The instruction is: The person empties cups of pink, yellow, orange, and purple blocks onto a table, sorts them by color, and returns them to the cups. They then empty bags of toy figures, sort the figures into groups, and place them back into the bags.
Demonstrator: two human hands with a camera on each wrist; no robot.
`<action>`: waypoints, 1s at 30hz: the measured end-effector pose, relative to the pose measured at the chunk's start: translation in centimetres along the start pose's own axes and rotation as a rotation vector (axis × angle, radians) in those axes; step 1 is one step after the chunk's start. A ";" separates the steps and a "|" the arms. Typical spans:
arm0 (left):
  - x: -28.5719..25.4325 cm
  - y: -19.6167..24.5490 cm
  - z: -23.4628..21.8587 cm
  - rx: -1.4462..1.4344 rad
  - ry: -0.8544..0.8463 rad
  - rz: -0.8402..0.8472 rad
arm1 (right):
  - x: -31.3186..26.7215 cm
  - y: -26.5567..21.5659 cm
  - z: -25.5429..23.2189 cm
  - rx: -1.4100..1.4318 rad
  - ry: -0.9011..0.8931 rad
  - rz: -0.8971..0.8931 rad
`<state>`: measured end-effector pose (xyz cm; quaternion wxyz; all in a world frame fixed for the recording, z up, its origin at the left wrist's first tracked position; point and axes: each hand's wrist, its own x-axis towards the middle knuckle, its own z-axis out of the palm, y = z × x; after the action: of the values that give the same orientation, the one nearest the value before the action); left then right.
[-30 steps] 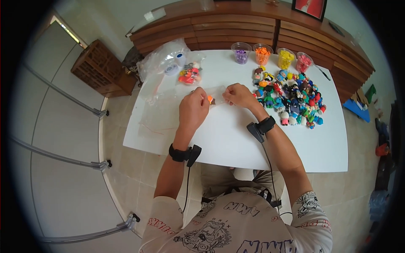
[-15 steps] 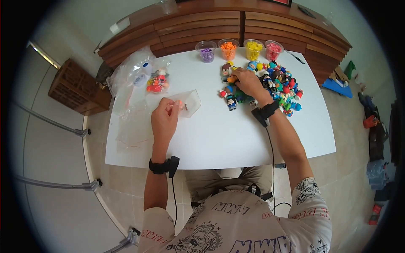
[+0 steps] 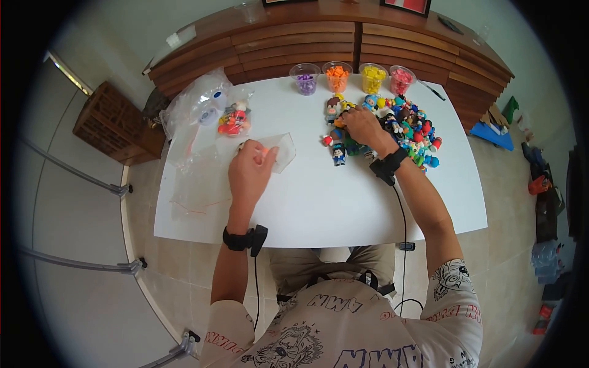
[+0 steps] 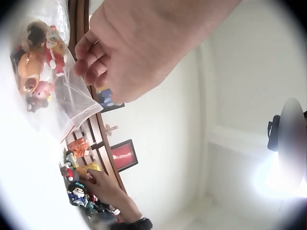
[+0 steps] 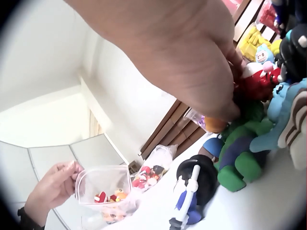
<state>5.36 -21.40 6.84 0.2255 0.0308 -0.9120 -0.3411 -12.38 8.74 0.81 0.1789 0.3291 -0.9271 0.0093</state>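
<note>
My left hand [image 3: 250, 172] pinches the edge of a clear plastic zip bag [image 3: 284, 154] over the left half of the table. Something orange shows through the bag by the fingers; in the left wrist view the bag [image 4: 79, 103] hangs by its upper edge. My right hand [image 3: 368, 130] reaches into the near-left side of a pile of small toy figures [image 3: 423, 126], its curled fingertips on an orange toy figure [image 4: 87, 171] largely hidden by the hand. Close below lie a green figure [image 5: 240, 155] and a blue-clad figure with a black hat [image 3: 338, 154].
Clear cups of purple [image 3: 305, 81], orange [image 3: 337, 78], yellow [image 3: 372, 80] and pinkish-red pieces [image 3: 402, 80] line the table's far edge. A filled bag of figures [image 3: 235, 121] and crumpled plastic [image 3: 190, 98] lie at the left. A pen [image 3: 434, 91] rests at the far right.
From beside the left hand at the bag, my right hand has moved right to the toy pile, its fingers now on the orange figure. My left hand keeps the bag.
</note>
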 end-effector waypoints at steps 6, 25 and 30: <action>-0.2 -0.3 2.0 0.160 0.079 0.202 | -0.5 -2.1 -3.2 0.310 0.203 0.072; 2.2 -1.4 -0.5 -0.092 0.150 0.023 | 6.1 -14.8 -1.9 0.975 0.075 0.143; 2.2 -2.5 -0.4 -0.193 0.161 0.033 | 5.5 -13.8 -1.5 1.348 -0.346 0.416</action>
<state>3.34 -24.01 6.32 0.3056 0.0214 -0.8543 -0.4199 -7.35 -5.21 2.72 -0.2177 0.1816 -0.7782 0.5603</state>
